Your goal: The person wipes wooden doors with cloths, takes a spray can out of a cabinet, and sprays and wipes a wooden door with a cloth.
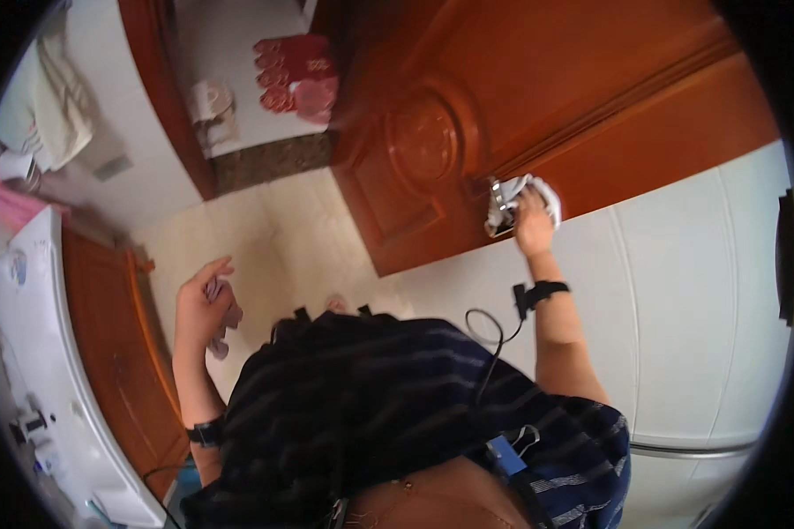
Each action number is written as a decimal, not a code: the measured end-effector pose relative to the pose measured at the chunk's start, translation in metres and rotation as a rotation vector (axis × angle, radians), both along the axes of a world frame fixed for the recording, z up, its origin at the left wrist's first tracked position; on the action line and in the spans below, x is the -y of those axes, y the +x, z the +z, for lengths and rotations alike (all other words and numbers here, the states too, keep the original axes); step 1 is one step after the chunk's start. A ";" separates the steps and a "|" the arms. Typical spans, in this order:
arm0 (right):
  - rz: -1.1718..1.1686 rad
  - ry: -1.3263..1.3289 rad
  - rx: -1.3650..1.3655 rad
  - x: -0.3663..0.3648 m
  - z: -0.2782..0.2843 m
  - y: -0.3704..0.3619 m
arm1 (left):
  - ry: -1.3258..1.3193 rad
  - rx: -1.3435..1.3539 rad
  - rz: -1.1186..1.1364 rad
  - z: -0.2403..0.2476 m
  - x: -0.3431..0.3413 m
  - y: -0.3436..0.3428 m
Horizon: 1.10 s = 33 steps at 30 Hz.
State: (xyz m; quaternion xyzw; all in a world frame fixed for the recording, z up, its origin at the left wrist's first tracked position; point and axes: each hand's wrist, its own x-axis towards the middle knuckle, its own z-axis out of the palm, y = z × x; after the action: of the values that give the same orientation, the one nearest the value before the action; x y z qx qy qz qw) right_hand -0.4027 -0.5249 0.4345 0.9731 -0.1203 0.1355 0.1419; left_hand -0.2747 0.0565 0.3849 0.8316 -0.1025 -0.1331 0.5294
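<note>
My right hand [534, 227] reaches forward to the edge of a reddish-brown wooden door [609, 62]. Its fingers press a white cloth [551, 198] against the metal door handle [496, 204], and the cloth bunches around that handle. Part of the handle's plate shows beside the fingers; the rest is covered. On the other side, my left hand [198, 307] hangs over the floor with a crumpled mauve-grey cloth [229, 310] gripped in it. The index finger points outward while the other fingers curl round the cloth.
A white basin counter [48, 291] with a faucet [31, 425] runs along the left, above a wooden cabinet [115, 326]. Beyond the doorway's dark threshold [269, 163] lies a red mat [300, 75]. White tiled wall [670, 291] stands at right. A cable [494, 344] hangs from my right wrist strap.
</note>
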 end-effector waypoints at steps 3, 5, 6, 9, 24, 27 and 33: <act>0.225 -0.006 -0.165 0.019 0.019 0.013 | 0.063 -0.052 0.026 0.005 -0.019 -0.007; 0.263 -0.047 -0.365 0.018 0.044 0.014 | 0.006 0.004 0.061 0.000 -0.031 -0.011; 0.263 -0.124 -0.363 0.018 0.052 0.013 | -0.005 -0.019 0.099 0.001 -0.035 -0.014; 0.290 -0.164 -0.155 0.052 0.091 0.001 | -0.025 0.019 0.139 -0.002 -0.037 -0.021; -0.233 1.853 0.821 -0.096 -0.026 0.105 | -0.051 0.014 0.386 -0.006 -0.111 -0.040; -0.364 2.310 0.431 -0.193 -0.047 0.132 | -0.144 0.037 0.530 -0.009 -0.114 -0.038; -0.119 2.778 -0.442 -0.305 -0.074 0.174 | -0.794 -0.055 0.851 0.005 -0.102 -0.023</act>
State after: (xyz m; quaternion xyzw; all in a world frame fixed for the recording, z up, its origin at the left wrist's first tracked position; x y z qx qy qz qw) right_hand -0.2287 -0.2196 0.3607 0.3124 -0.1700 -0.2519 -0.9000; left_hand -0.2972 0.1581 0.3903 0.5338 0.2125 0.1184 0.8099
